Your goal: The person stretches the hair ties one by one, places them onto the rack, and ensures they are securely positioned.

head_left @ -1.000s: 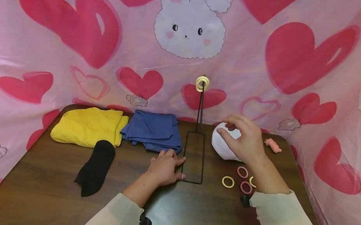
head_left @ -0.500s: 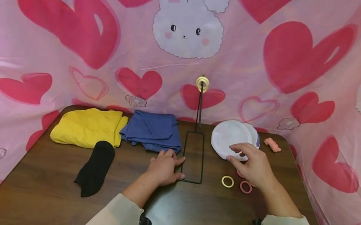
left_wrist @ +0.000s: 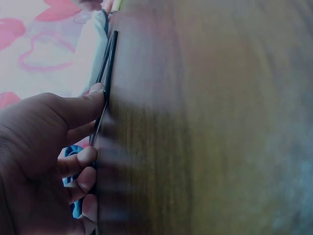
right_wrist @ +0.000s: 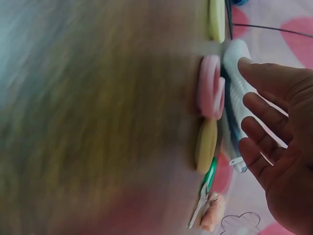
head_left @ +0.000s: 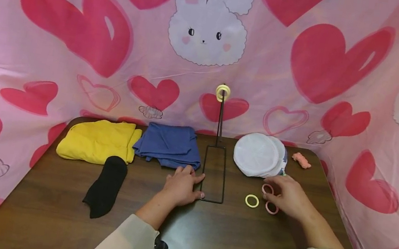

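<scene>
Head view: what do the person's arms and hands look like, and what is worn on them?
Both arms wear long cream sleeves to the wrist. The left hand and right hand are bare, with no rings or gloves visible. A small black device sits under the left wrist, another by the right cuff.

The setting is an enclosed tabletop recording booth rather than a lived-in room. A pink fabric backdrop printed with red hearts and white rabbit faces [head_left: 208, 30] encloses a dark brown wood-grain table [head_left: 205, 238] on three sides. Staged props include folded yellow cloth [head_left: 97, 139], folded blue cloth [head_left: 169, 143] and a black wire stand [head_left: 215, 162].
</scene>
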A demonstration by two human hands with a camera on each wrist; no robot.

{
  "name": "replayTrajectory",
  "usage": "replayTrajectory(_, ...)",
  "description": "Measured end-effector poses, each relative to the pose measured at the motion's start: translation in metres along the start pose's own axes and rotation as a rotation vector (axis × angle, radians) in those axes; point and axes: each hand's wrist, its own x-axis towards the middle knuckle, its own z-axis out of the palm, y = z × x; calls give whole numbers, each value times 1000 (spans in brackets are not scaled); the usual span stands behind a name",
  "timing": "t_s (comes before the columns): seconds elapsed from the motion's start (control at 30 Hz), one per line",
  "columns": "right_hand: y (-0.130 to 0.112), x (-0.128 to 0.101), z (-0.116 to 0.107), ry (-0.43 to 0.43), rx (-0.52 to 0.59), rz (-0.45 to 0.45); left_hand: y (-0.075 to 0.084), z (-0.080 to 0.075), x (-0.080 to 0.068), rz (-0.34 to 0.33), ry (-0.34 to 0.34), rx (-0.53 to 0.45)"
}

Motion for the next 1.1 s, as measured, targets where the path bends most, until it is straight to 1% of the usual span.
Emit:
replayTrajectory(0.27, 11, -2, -2, -80, -18, 60, 1, -1, 0, 2, -5, 2)
replayTrajectory(0.47, 15, -1, -1, -110, -36, 107, 1, -1, -1, 3, -6, -8)
replayTrajectory(0.57, 14, 0, 0, -119, -44, 117, 0, -1, -1, 4, -4, -6)
replayTrajectory(0.9, 9, 1, 3, -84, -104, 89, 0, 0, 0, 1, 1, -9)
replayTrajectory(1.1, 5, 1, 0, -46, -106, 77, -1, 1, 0, 5, 2, -5)
